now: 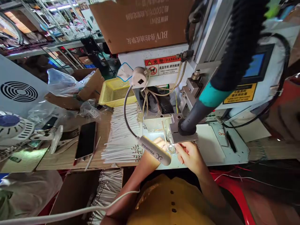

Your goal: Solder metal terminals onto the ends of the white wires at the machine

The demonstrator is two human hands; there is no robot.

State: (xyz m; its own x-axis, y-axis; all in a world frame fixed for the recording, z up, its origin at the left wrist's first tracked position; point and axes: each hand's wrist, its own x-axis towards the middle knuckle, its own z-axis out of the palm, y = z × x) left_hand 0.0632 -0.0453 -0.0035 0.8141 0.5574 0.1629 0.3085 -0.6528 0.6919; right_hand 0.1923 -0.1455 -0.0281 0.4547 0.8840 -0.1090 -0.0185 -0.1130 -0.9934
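My right hand [191, 156] is at the machine's work spot, with thumb and forefinger pressed together just under the metal head [184, 136]. What they pinch is too small to make out. My left hand [161, 143] is opposite it, mostly covered by the white lamp [156, 151] on a bendy neck; its fingers are curled in toward the same spot, their grip hidden. A thin pale tube [164, 132] curves down between both hands. To the left, many thin white cables [124, 134] with small metal ends lie in a pile on the bench.
A yellow basket [114, 90] stands behind the cable pile. A phone [86, 139] lies left of it. Below the bench edge, a cardboard box [72, 193] holds more white cables. A thick black hose [234, 53] and a high-temperature danger label [164, 65] are on the machine.
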